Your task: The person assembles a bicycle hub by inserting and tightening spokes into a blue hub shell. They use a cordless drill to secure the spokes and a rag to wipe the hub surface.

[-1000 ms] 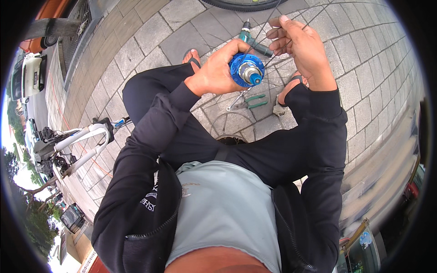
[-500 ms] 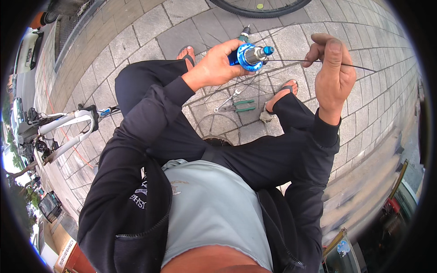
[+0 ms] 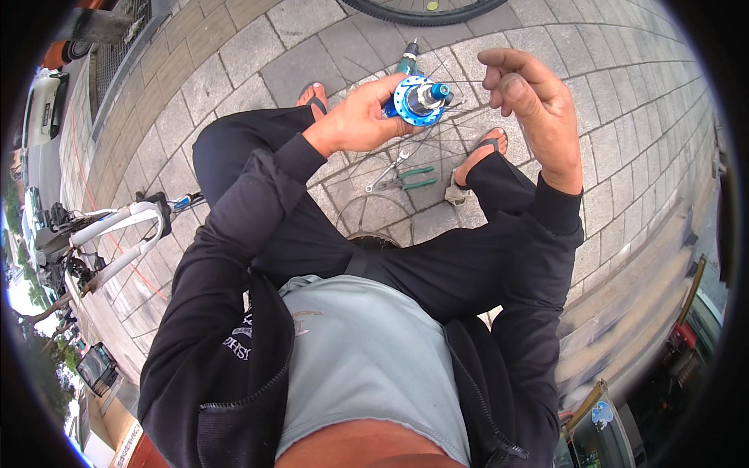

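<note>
My left hand (image 3: pixel 360 117) is closed round a blue bicycle hub (image 3: pixel 412 101), its flange ringed with small holes and its silver and blue axle end facing right. Across from it, my right hand (image 3: pixel 540 109) is raised with the thumb and fingertips drawn together at a thin dark spoke (image 3: pixel 468 81), which runs between the hub and those fingers. The spoke's outer end is hidden at the fingers. Other thin spokes trail below the hub over the paving.
A green power drill (image 3: pixel 408 61) lies beyond the hub. Between my feet are a wrench (image 3: pixel 386 173) and green-handled pliers (image 3: pixel 416 178). A bicycle wheel (image 3: pixel 425 15) lies at the far edge, and a white bicycle frame (image 3: pixel 117 234) is at left.
My right hand has moved left, closer to the hub. The spoke's long end no longer shows beyond that hand. The hub has shifted slightly left and its face has turned more toward view.
</note>
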Demonstrator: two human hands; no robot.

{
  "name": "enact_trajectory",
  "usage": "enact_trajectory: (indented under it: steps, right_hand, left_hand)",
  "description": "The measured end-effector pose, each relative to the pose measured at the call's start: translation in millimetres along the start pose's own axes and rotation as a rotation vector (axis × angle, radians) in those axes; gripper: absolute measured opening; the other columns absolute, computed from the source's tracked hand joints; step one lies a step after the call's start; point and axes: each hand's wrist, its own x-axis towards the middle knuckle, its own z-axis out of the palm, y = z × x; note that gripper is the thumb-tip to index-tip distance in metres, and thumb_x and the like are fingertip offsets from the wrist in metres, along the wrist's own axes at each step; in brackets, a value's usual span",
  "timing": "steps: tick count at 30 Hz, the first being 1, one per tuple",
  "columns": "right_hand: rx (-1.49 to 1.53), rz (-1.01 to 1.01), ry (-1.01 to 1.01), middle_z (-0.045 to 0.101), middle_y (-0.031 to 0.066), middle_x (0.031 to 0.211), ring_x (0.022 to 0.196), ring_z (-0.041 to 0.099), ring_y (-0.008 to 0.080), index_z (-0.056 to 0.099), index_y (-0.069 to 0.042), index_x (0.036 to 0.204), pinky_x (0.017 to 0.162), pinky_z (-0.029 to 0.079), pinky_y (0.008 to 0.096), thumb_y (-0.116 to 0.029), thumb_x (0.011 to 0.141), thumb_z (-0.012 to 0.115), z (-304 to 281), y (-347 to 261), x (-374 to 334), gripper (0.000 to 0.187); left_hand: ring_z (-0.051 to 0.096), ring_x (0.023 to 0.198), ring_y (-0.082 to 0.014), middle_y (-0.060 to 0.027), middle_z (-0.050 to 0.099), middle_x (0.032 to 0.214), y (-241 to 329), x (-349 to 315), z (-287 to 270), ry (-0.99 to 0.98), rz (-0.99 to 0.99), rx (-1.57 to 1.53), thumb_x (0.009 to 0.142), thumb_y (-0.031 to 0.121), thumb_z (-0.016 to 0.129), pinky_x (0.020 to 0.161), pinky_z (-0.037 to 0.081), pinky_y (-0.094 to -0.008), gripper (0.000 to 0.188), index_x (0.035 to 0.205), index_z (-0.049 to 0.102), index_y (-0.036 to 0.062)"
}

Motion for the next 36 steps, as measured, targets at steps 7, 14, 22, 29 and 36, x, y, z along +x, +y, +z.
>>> enact_trajectory:
  steps: [7, 14, 22, 29, 36]
  right_hand:
    - [-0.63, -0.077, 0.1, 0.073, 0.0073, 0.099, 0.088, 0.07, 0.0212, 0.077, -0.002, 0.111, 0.079, 0.055, 0.0346, -0.023, 0.1, 0.073, -1.1, 16.7, 6.8, 0.024]
    - [-0.962, -0.208, -0.06, 0.072, 0.0134, 0.103, 0.101, 0.064, 0.0365, 0.075, -0.006, 0.108, 0.091, 0.047, 0.0461, -0.01, 0.091, 0.072, 9.3, 22.6, 7.1, 0.018]
    - [-0.697, 0.141, 0.002, 0.07, 0.0101, 0.083, 0.075, 0.063, 0.021, 0.075, 0.002, 0.099, 0.072, 0.051, 0.0366, -0.013, 0.093, 0.076, -36.3, 9.2, -2.2, 0.016]
    - [-0.272, 0.275, 0.083, 0.067, 0.005, 0.073, 0.059, 0.058, 0.0111, 0.072, 0.002, 0.091, 0.056, 0.045, 0.0247, -0.017, 0.094, 0.078, -101.2, 14.2, -17.8, 0.02]
    - [-0.379, 0.207, -0.01, 0.069, 0.0041, 0.073, 0.067, 0.062, 0.0106, 0.075, 0.003, 0.092, 0.063, 0.049, 0.0264, -0.01, 0.092, 0.079, -51.0, -6.7, -8.7, 0.014]
  left_hand:
    - [0.065, 0.119, -0.0118, -0.0033, 0.07, 0.127, -6.4, 3.5, -2.5, 0.027, -0.032, 0.058, 0.089, -0.001, 0.081, 0.106, 0.052, -0.0307, 0.06, 0.143, 0.056, 0.0013]
    - [0.067, 0.103, -0.0116, -0.003, 0.072, 0.11, -13.1, 4.7, -1.6, 0.131, 0.09, -0.068, 0.08, 0.007, 0.088, 0.094, 0.055, -0.0317, 0.05, 0.124, 0.065, 0.0037]
    - [0.07, 0.094, -0.0164, -0.0086, 0.073, 0.105, -0.6, 1.8, -17.5, 0.255, 0.064, 0.132, 0.079, 0.021, 0.092, 0.084, 0.056, -0.0355, 0.045, 0.111, 0.066, 0.0052]
    - [0.066, 0.102, -0.0416, -0.015, 0.072, 0.101, -9.7, -7.4, -24.3, -0.009, 0.159, 0.62, 0.07, 0.022, 0.086, 0.083, 0.054, -0.0504, 0.043, 0.106, 0.067, 0.0093]
    - [0.067, 0.099, -0.0442, -0.0156, 0.069, 0.095, -15.9, -6.9, -21.5, 0.003, -0.048, 0.538, 0.067, 0.023, 0.09, 0.08, 0.053, -0.0501, 0.051, 0.111, 0.068, 0.0082]
